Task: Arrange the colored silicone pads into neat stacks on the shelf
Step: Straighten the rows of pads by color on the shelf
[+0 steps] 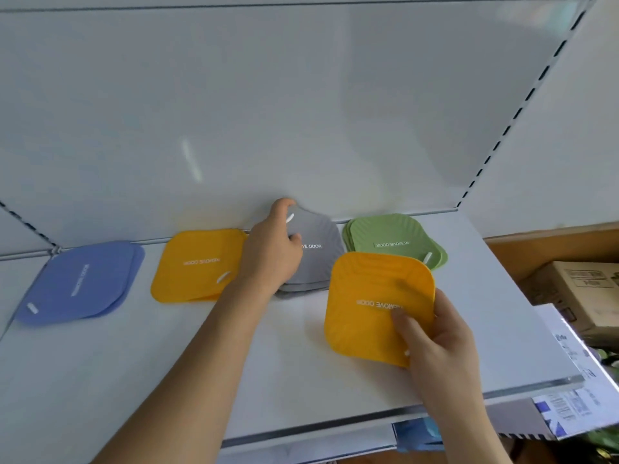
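the person's left hand [273, 244] lies on the grey stack [313, 259] at the back of the shelf [234, 356], thumb and fingers pinching the lifted far corner of its top pad. the right hand [432, 333] grips a loose yellow pad [375, 303] by its near corner, holding it up in front of the green stack [392, 241]. the yellow stack [197, 264] sits left of the grey one, and the blue stack [80, 284] is further left, its pads fanned out of line.

the risk here is likely the floppy silicone: the pinched grey corner could drag the pads beneath askew. to reach its matching stack the yellow pad must cross the left arm, so it may brush the grey pile or land crooked. held by one corner only, it could also droop or slip.
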`<state>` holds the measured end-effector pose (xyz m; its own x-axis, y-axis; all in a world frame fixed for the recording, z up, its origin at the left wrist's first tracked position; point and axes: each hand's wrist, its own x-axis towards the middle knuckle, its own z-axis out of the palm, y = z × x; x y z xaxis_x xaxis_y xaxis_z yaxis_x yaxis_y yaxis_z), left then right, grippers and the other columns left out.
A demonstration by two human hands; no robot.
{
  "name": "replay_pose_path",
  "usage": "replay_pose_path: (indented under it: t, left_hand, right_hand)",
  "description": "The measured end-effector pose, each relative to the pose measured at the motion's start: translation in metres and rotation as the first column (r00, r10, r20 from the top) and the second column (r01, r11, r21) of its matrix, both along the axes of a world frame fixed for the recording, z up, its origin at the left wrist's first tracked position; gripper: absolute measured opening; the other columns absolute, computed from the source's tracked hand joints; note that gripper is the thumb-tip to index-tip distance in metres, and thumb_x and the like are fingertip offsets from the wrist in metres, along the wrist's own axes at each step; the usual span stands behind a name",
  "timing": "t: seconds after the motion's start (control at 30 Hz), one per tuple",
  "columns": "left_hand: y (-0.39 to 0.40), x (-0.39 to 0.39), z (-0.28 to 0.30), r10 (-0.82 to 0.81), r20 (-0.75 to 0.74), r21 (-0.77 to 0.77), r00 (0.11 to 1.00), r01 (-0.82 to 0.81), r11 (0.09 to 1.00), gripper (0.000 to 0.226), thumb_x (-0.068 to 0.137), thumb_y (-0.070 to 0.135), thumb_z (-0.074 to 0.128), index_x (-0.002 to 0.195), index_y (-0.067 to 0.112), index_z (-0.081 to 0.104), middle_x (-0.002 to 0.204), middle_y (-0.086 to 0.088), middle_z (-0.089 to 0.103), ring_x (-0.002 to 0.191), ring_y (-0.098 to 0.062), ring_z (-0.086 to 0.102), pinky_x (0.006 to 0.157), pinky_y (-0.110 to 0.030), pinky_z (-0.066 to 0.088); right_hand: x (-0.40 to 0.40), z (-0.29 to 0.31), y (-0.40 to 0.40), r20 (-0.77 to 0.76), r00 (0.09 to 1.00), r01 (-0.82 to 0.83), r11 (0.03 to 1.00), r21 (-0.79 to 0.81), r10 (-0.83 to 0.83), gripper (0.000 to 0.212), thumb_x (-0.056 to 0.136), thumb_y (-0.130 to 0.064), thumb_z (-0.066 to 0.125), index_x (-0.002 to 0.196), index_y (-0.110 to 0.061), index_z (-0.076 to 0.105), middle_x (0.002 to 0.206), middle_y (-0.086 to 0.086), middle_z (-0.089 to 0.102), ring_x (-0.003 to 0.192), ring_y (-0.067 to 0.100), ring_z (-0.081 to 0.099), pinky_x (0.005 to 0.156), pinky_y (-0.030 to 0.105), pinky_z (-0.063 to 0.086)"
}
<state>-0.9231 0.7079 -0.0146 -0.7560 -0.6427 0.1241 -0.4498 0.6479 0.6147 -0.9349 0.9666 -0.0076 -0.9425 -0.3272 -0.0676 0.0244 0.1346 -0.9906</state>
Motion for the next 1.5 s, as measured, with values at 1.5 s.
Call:
replay_pose_path:
  t: [1.5]
  left_hand:
    - [-0.021, 0.281, -0.040, 0.145, 0.198, -0.397, 0.969, -0.055, 0.916, 0.058, 0.096, 0.063, 0.044, 0.137, 0.026, 0.063, 0.151, -0.003, 0.057, 0.143, -0.029, 0.049, 0.117, -0.054, 0.041]
  right_hand:
    - [0.052, 0.001, -0.248, -0.447, 0.726, -0.023, 0.667, 0.744, 0.523, 0.075, 0.092, -0.023, 0.054, 0.158, -0.016, 0.020, 0.095, 0.011, 0.066, 0.094, 0.040, 0.060, 0.066, 0.037, 0.043]
